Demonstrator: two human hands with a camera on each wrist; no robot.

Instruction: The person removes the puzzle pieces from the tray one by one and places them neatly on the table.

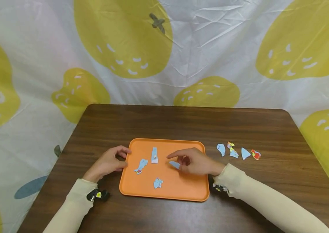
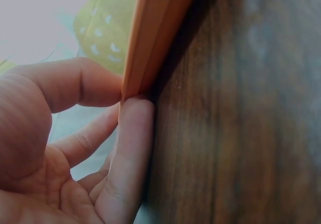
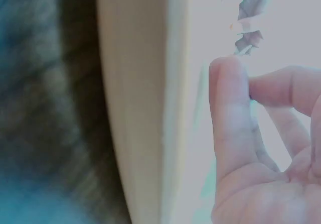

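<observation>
An orange tray [image 1: 164,193] lies on the table with several pale blue torn picture pieces in it. My left hand [image 1: 107,163] holds the tray's left rim between thumb and bent fingers; the left wrist view shows both fingertips [image 2: 138,106] against the edge. Over the tray's right half, my right hand [image 1: 196,161] hovers low with the index finger stretched out and apart from the thumb. A blue piece [image 1: 174,164] shows just beside that thumb. Left of it are a piece with a round figure [image 1: 154,156], a curved piece [image 1: 141,166] and a small jagged piece [image 1: 158,183].
Right of the tray, several more pieces stand in a row on the brown wooden table [image 1: 182,119]: a blue one [image 1: 221,149], a colourful one [image 1: 232,150], a triangle [image 1: 245,153] and a red one [image 1: 256,154]. A fruit-patterned curtain [image 1: 187,48] hangs behind.
</observation>
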